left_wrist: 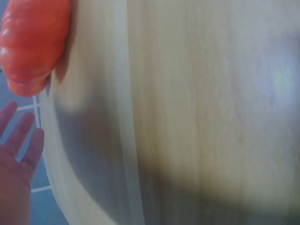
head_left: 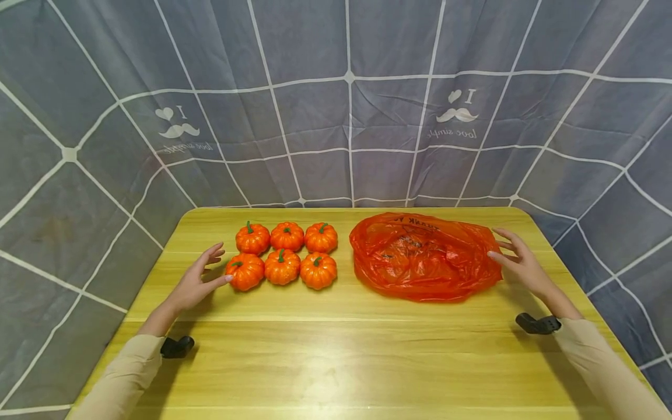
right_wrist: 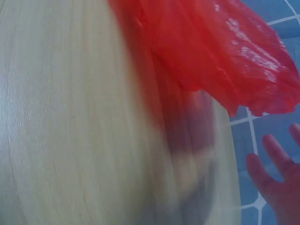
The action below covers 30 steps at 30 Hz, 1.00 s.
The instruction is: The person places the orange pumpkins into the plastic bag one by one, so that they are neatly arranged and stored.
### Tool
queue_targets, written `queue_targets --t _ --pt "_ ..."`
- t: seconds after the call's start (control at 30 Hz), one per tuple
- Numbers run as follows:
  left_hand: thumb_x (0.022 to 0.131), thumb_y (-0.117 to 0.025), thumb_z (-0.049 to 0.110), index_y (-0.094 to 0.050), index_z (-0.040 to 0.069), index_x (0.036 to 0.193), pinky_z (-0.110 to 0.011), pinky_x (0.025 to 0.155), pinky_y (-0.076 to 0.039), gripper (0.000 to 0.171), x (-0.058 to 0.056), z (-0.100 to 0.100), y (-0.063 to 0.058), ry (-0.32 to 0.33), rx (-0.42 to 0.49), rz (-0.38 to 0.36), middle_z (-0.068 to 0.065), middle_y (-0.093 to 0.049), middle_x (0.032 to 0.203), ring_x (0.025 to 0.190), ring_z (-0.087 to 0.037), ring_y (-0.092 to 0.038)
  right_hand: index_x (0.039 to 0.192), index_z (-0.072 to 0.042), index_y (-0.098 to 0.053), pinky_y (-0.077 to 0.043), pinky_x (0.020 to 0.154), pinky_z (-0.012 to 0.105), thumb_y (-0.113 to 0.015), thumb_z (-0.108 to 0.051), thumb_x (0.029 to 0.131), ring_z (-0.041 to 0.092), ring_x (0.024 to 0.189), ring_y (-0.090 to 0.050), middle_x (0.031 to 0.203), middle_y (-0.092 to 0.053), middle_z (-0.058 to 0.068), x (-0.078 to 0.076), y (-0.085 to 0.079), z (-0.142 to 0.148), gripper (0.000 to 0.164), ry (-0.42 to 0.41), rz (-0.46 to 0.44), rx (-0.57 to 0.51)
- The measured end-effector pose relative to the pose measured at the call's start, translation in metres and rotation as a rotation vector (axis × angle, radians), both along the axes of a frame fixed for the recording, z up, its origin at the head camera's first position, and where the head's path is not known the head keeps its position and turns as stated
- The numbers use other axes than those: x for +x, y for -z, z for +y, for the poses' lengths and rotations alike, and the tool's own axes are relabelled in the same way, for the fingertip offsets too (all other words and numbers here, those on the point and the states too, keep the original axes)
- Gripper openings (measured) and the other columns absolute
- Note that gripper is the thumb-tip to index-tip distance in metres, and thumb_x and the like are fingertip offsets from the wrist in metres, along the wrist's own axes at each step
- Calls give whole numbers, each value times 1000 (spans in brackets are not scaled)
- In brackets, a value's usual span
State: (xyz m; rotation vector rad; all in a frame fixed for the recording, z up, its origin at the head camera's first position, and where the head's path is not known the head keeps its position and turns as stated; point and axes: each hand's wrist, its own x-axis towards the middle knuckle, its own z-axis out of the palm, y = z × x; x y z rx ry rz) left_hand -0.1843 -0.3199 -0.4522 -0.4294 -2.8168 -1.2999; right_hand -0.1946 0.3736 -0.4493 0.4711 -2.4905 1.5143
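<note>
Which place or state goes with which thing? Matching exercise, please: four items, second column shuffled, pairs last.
1. Six glossy orange ribbed pumpkins with green stems
2. Crumpled red plastic bag
3. Bare left hand
4. Grey cloth with white lines

A. Hanging behind the yellow wood-grain tabletop
B. Fingers spread, at the pumpkins' left side
C. In two rows of three
D. On the tabletop, right of the pumpkins

Pairs: 1-C, 2-D, 3-B, 4-A

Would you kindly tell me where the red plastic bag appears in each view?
Head: the red plastic bag is right of centre, just left of the right hand.
Left wrist: not in it; the red-orange thing at upper left is a pumpkin.
Right wrist: upper right, above the right hand.
Shared landmark: the wooden tabletop, visible in all three.
</note>
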Motion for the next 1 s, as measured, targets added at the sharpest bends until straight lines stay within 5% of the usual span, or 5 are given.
queue_targets --t 0.13,0.37,0.63,1.0 --pt "86 -71 17 -23 4 151 -62 98 -35 82 -1 2 2 6 8 -11 -29 -35 147 128 -46 -38 146 -8 -37 -44 82 4 -59 2 91 -10 111 -47 141 -39 -8 -3 2 -3 60 -7 -44 2" --pt "82 -76 16 -25 0 149 -63 103 -33 86 -1 4 9 3 27 -41 -29 -34 147 128 -48 -41 143 -1 -37 -54 69 15 -61 -1 91 -8 98 -57 132 -41 -10 -8 6 -8 57 -23 -93 -13" --pt "79 -79 17 -26 4 149 -64 104 -32 88 0 7 13 -2 41 -61 -28 -36 146 123 -48 -46 141 -7 -42 -52 75 11 -61 -6 92 -8 99 -58 141 -41 -2 -12 10 -6 53 -17 -102 0" --pt "78 -80 22 -28 6 149 -59 99 -41 89 -5 10 21 6 -7 -30 -24 -39 144 118 -44 -51 142 1 -37 -49 80 8 -63 2 88 -8 107 -53 134 -46 -13 -19 18 -6 60 -65 -65 -8"
